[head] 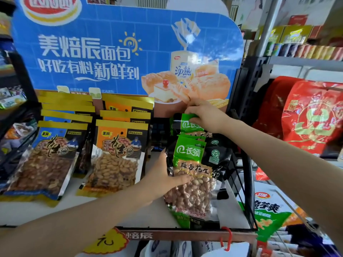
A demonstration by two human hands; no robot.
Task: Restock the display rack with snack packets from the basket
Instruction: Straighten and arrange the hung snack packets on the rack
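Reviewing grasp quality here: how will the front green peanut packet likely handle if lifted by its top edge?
The front green peanut packet looks like thin glossy film, so probably slippery and floppy. Its lower part bulges with loose peanuts, so it would likely hang bottom-heavy and sag. The left hand steadying its face suggests it tips easily.

A blue bread advertisement board [111,52] fills the back. Red gift bags [311,115] sit on a neighbouring shelf, beside a grey metal upright [269,23].

A shop: peanut packets [115,154] stand in rows on a display rack [185,233] under a bread advertisement board [111,52], beside stocked shelves [304,51].
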